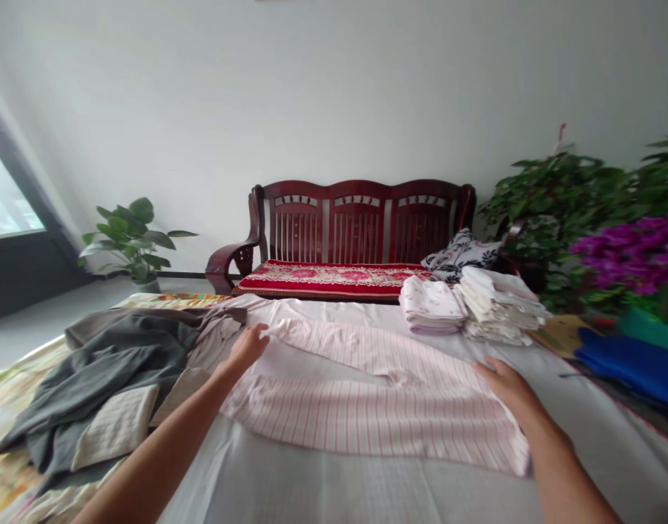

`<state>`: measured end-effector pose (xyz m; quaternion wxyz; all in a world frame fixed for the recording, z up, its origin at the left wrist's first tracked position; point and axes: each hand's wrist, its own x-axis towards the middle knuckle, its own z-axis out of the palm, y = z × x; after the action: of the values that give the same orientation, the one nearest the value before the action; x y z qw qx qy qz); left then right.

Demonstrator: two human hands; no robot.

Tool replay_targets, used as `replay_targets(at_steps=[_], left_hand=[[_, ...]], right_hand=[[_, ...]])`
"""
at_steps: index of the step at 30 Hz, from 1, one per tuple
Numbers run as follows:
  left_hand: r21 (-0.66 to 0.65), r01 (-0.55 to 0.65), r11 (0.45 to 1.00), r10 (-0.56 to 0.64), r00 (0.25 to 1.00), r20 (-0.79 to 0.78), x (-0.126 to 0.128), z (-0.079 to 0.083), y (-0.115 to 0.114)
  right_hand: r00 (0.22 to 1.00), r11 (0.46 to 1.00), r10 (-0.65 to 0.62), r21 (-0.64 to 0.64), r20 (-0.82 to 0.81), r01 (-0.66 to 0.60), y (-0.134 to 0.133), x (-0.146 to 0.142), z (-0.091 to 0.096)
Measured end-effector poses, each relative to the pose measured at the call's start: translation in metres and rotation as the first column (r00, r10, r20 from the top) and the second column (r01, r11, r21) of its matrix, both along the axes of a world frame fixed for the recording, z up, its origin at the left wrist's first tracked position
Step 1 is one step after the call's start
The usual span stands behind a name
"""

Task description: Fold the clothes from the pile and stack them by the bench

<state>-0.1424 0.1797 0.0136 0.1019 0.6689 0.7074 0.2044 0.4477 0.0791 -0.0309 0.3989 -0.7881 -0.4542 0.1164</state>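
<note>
Pale pink trousers in thin soft fabric with darker pink stripes (378, 415) lie spread on the smooth white cloth cover (312, 495), waist end to the right, both legs running left. Left hand (249, 346) pinches the end of the far leg. Right hand (503, 382) is at the far corner of the waist; can't tell if it grips or just presses.

Main risk: skew. Left has only one leg end, near leg is loose, so a pull along the far leg could twist the waist and put the legs out of line. Far leg already shows creases near the crotch; any fold made over those probably sets them in.

If right is only resting, tension from left could slide the waist out from under it. Cover is wrinkled on the left, so it may ruck up and drag along with the fabric.

Clearance: left forearm is close to the crumpled dark grey cloth heap (132, 356) and the folded cream textured cloth (118, 422); a sweep left could snag either. Beyond the right hand, the tall uneven stack of folded white fabric (501, 309) looks easy to topple if knocked.
</note>
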Motion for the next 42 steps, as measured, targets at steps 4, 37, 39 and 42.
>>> replay_targets(at_steps=[4,37,39,42], left_hand=[[-0.003,0.014,1.000,-0.014,0.997,0.073,0.016,-0.008,0.023],[0.000,0.500,0.866,-0.500,0.866,-0.017,0.084,-0.006,-0.054],[-0.013,0.537,0.843,-0.537,0.843,-0.033,0.091,-0.003,-0.060],[-0.023,0.599,0.801,-0.598,0.798,-0.077,0.099,0.000,-0.065]], right_hand=[[0.992,0.996,0.091,-0.014,-0.084,-0.092,0.005,-0.018,0.006],[0.636,0.660,0.751,-0.173,0.175,-0.731,-0.064,-0.159,0.066],[0.523,0.563,0.826,-0.251,0.212,-0.788,-0.078,-0.188,0.064],[0.400,0.486,0.867,-0.329,0.296,-0.810,-0.089,-0.211,0.057]])
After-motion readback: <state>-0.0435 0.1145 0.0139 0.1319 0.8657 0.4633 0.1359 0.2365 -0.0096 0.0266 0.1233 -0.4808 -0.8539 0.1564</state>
